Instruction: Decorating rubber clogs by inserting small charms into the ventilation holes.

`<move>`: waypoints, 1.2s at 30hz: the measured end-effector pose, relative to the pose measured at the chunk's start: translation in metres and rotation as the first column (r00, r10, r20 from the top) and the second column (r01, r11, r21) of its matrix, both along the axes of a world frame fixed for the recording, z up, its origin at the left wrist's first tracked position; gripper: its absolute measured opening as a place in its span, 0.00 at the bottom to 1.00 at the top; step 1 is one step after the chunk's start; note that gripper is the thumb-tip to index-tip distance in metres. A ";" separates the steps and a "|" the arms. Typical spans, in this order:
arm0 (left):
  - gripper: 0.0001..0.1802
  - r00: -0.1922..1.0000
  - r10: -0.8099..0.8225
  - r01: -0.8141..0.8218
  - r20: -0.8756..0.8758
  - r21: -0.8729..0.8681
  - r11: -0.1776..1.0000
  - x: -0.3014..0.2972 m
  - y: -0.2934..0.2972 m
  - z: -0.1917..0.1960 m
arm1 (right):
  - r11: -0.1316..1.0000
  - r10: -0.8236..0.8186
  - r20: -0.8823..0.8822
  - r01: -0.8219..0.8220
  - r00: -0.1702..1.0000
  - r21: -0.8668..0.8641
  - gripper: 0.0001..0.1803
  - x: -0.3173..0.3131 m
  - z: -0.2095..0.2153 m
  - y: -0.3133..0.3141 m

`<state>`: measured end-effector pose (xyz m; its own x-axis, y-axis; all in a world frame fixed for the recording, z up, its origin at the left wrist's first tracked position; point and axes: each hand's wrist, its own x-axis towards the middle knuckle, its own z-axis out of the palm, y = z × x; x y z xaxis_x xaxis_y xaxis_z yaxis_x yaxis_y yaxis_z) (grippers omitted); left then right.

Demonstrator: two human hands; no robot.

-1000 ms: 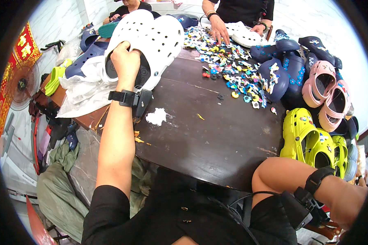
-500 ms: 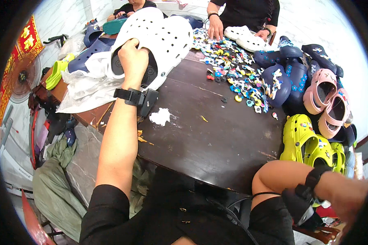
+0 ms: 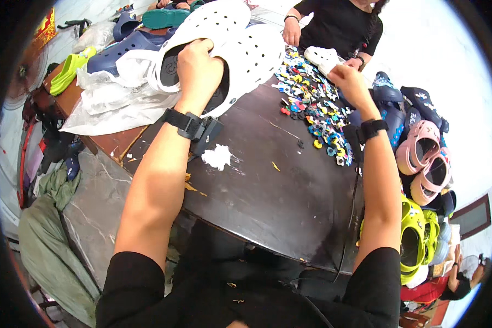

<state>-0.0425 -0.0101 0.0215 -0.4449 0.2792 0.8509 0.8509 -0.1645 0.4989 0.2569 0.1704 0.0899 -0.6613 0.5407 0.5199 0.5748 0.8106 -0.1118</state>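
Far left, a lime clog (image 3: 71,72) and a navy clog (image 3: 120,53) are lying by crumpled wrap (image 3: 106,109). White clogs (image 3: 254,57) are sitting beside it at the table's (image 3: 268,197) left, toes pointing away; can't tell if lifted. Left hand (image 3: 201,71) is gripping them at the openings, fingers curling in, probably keeping the pair together. Charms (image 3: 314,104) are lying loose, likely spread for easy picking. Right hand (image 3: 351,85) is hovering over their right side, near another white clog (image 3: 321,58); fingers are bending close, can't tell if pinching anything. Pink clogs (image 3: 419,139) and a lime pair (image 3: 413,218) are lining the right, probably keeping out of the way.
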 end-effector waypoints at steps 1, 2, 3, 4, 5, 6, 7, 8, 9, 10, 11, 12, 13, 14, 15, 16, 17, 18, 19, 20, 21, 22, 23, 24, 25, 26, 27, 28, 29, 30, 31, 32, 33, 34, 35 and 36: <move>0.07 1.000 -0.015 0.015 0.010 0.009 1.000 0.006 0.001 0.003 | 1.000 0.005 0.054 -0.006 0.999 0.019 0.09 0.006 -0.012 0.028; 0.07 0.999 -0.026 0.026 0.019 0.015 1.000 0.008 0.001 0.003 | 0.999 0.013 0.108 -0.016 0.994 0.034 0.08 0.009 -0.024 0.049; 0.07 1.000 -0.020 0.021 -0.011 0.041 0.999 0.005 0.001 0.000 | 0.999 0.005 0.163 0.001 0.987 -0.041 0.07 0.004 -0.033 0.058; 0.07 1.000 -0.018 0.019 -0.004 0.044 0.999 0.004 0.000 0.000 | 0.999 -0.017 0.235 0.026 0.972 -0.035 0.07 0.001 -0.040 0.065; 0.07 1.000 -0.024 0.024 -0.009 0.045 0.999 0.003 0.000 -0.001 | 0.999 0.004 0.266 0.008 0.964 -0.044 0.07 -0.003 -0.051 0.077; 0.07 0.999 -0.034 0.034 -0.014 0.047 0.998 0.004 0.001 -0.001 | 0.999 0.020 0.297 -0.005 0.955 -0.052 0.07 -0.002 -0.059 0.090; 0.07 0.999 -0.031 0.032 -0.010 0.049 0.998 0.005 0.000 -0.001 | 0.993 -0.017 0.353 0.056 0.936 -0.102 0.08 -0.010 -0.060 0.086; 0.07 1.000 -0.016 0.016 -0.016 0.022 1.000 0.006 0.000 -0.002 | 0.993 0.028 0.388 0.019 0.921 -0.117 0.09 -0.011 -0.070 0.102; 0.07 1.000 0.003 -0.003 -0.022 -0.007 1.000 0.006 -0.001 -0.002 | 0.991 0.033 0.377 0.018 0.926 -0.131 0.10 -0.017 -0.076 0.104; 0.07 1.000 0.005 -0.006 -0.019 -0.006 1.000 0.005 -0.001 -0.003 | 0.989 0.037 0.366 0.018 0.930 -0.145 0.10 -0.022 -0.081 0.106; 0.07 0.999 0.011 -0.012 -0.041 -0.029 1.000 0.004 -0.001 -0.004 | 0.989 0.037 0.375 0.019 0.926 -0.145 0.10 -0.026 -0.086 0.108; 0.08 0.998 0.014 -0.017 -0.063 -0.049 0.999 0.003 -0.001 -0.004 | 0.987 0.004 0.427 0.066 0.904 -0.149 0.08 -0.028 -0.086 0.106; 0.08 0.998 0.013 -0.016 -0.061 -0.047 0.999 0.004 0.000 -0.004 | 0.991 0.001 0.429 0.058 0.903 -0.124 0.08 -0.025 -0.092 0.116; 0.08 0.998 0.010 -0.012 -0.067 -0.031 0.999 0.006 0.002 -0.004 | 0.994 -0.004 0.432 0.051 0.902 -0.098 0.08 -0.024 -0.095 0.120; 0.08 0.997 0.014 -0.016 -0.072 -0.020 1.000 0.005 0.001 -0.005 | 0.994 0.002 0.434 0.046 0.901 -0.100 0.08 -0.025 -0.095 0.119; 0.08 0.997 0.019 -0.020 -0.070 -0.021 1.000 0.004 0.001 -0.006 | 0.990 -0.006 0.414 0.065 0.910 -0.128 0.09 -0.025 -0.095 0.118; 0.08 0.996 0.030 -0.032 -0.079 -0.023 0.999 0.003 0.000 -0.006 | 0.984 -0.017 0.394 0.085 0.919 -0.156 0.10 -0.025 -0.095 0.117; 0.08 0.996 0.035 -0.037 -0.088 -0.021 0.999 0.003 0.000 -0.006 | 0.984 -0.019 0.397 0.087 0.918 -0.154 0.10 -0.021 -0.094 0.119; 0.08 0.996 0.032 -0.033 -0.085 -0.019 0.999 0.004 0.001 -0.006 | 0.984 -0.008 0.376 0.075 0.927 -0.163 0.11 -0.015 -0.093 0.120; 0.08 0.996 0.029 -0.030 -0.089 -0.013 0.999 0.005 0.002 -0.005 | 0.983 0.002 0.354 0.063 0.935 -0.172 0.11 -0.009 -0.091 0.121; 0.08 0.995 0.025 -0.026 -0.093 -0.007 1.000 0.006 0.002 -0.004 | 0.982 -0.014 0.276 0.066 0.961 -0.180 0.12 -0.004 -0.090 0.122; 0.08 0.996 0.017 -0.018 -0.092 -0.004 1.000 0.008 0.003 -0.003 | 0.955 -0.007 0.231 0.075 0.973 -0.288 0.10 0.002 -0.086 0.123; 0.08 0.996 0.014 -0.015 -0.087 -0.017 1.000 0.009 0.004 -0.002 | 0.933 -0.028 0.154 0.082 0.988 -0.351 0.08 0.010 -0.082 0.124; 0.08 0.996 0.020 -0.023 -0.084 -0.037 0.999 0.008 0.002 -0.003 | 0.906 -0.044 0.076 0.072 0.996 -0.418 0.07 0.009 -0.077 0.116; 0.09 0.995 0.023 -0.025 -0.098 -0.017 1.000 0.004 -0.001 -0.005 | 0.889 -0.029 0.030 0.039 0.999 -0.457 0.05 0.002 -0.071 0.104; 0.09 0.995 0.025 -0.028 -0.099 -0.021 0.999 0.001 -0.004 -0.008 | 0.872 0.013 0.031 0.004 0.999 -0.490 0.05 -0.003 -0.062 0.091; 0.09 0.994 0.023 -0.025 -0.104 -0.014 1.000 0.003 -0.002 -0.006 | 0.872 0.019 0.016 -0.009 1.000 -0.490 0.05 0.005 -0.053 0.088; 0.09 0.994 0.021 -0.022 -0.109 -0.008 1.000 0.005 -0.001 -0.005 | 0.872 0.025 0.001 -0.021 1.000 -0.489 0.05 0.012 -0.046 0.087; 0.10 0.994 0.013 -0.016 -0.109 -0.019 1.000 0.007 0.000 -0.003 | 0.837 0.035 -0.006 -0.032 0.999 -0.546 0.06 0.020 -0.039 0.089; 0.10 0.994 0.005 -0.006 -0.109 -0.017 1.000 0.008 0.000 -0.003 | 0.819 0.021 0.027 -0.002 0.999 -0.573 0.06 0.024 -0.031 0.083; 0.10 0.994 0.014 -0.016 -0.108 -0.020 1.000 0.008 0.002 -0.003 | 0.809 0.044 0.015 -0.027 0.999 -0.588 0.06 0.028 -0.025 0.078; 0.10 0.994 0.022 -0.024 -0.107 -0.023 0.999 0.008 0.003 -0.003 | 0.797 0.067 0.003 -0.052 0.998 -0.602 0.07 0.031 -0.019 0.072; 0.10 0.992 0.050 -0.053 -0.117 -0.024 0.998 0.001 0.000 -0.008 | 0.785 0.078 0.005 -0.058 0.997 -0.617 0.06 0.018 -0.010 0.043; 0.09 0.995 0.035 -0.036 -0.099 -0.012 0.999 0.001 0.002 -0.006 | 0.807 0.083 0.012 -0.060 0.996 -0.588 0.07 0.025 -0.006 0.041; 0.09 0.994 0.036 -0.038 -0.103 -0.012 0.999 0.002 0.003 -0.005 | 0.796 0.098 0.046 -0.051 0.994 -0.603 0.08 0.033 0.001 0.038; 0.08 0.994 0.042 -0.043 -0.106 -0.013 0.999 0.002 0.004 -0.005 | 0.784 0.118 0.080 -0.043 0.990 -0.619 0.10 0.038 0.007 0.033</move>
